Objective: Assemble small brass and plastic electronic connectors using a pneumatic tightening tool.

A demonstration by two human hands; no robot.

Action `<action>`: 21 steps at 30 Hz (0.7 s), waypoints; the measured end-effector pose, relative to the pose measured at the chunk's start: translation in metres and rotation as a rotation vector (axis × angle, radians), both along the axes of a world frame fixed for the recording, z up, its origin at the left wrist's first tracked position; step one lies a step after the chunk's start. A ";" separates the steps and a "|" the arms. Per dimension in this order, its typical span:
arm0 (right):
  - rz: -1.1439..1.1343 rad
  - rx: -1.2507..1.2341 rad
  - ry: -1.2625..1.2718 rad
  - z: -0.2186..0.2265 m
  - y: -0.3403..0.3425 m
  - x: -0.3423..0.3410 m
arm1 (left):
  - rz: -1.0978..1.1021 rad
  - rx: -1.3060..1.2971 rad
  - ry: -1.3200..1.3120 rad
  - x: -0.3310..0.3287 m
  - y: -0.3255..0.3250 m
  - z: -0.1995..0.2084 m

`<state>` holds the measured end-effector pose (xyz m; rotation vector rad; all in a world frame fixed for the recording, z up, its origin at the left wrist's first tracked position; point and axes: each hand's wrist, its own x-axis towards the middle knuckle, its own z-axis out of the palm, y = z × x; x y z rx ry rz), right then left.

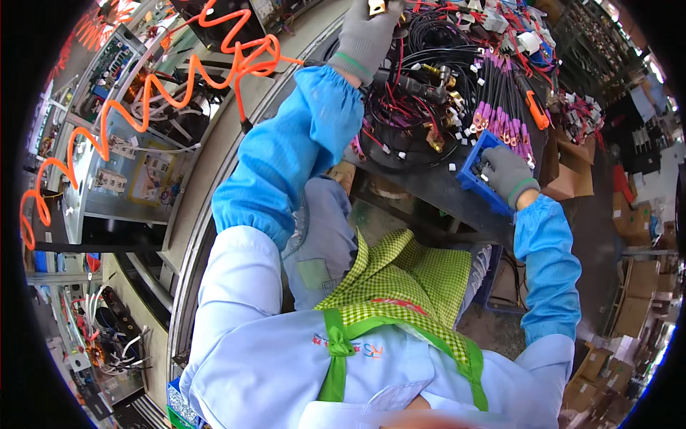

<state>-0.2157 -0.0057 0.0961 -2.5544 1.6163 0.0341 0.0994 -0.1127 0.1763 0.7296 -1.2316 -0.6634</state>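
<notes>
My left hand (366,41), in a grey glove, reaches to the far edge of the view. Its fingers are closed on a small brass-coloured metal piece (376,6), partly cut off by the rim. My right hand (509,174), gloved alike, dips into a small blue bin (491,199) of small dark parts. Those fingers are curled, and whatever they pinch is hidden. Beyond the bin lie cables with purple-sleeved lug ends (500,123). Between my hands a black air tool (411,86) appears to lie among black cables (400,121).
An orange coiled air hose (189,79) hangs across the left side, over open metal cabinets (121,179). An orange-handled tool (536,111) lies right of the lugs, near an open cardboard box (572,168). Brown cartons (636,286) are stacked far right.
</notes>
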 end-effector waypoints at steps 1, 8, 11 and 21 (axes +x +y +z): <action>0.015 -0.004 -0.019 -0.004 -0.004 -0.001 | -0.111 0.220 0.160 0.003 -0.003 0.001; 0.063 0.009 -0.332 0.012 0.000 -0.015 | -0.260 -0.106 -0.300 -0.004 0.042 0.009; 0.005 -0.090 -0.647 0.058 0.002 0.003 | -0.347 -0.081 -0.428 -0.012 0.057 -0.026; -0.268 0.606 -1.493 0.046 0.028 0.107 | 0.019 -0.176 -0.634 -0.044 0.089 -0.067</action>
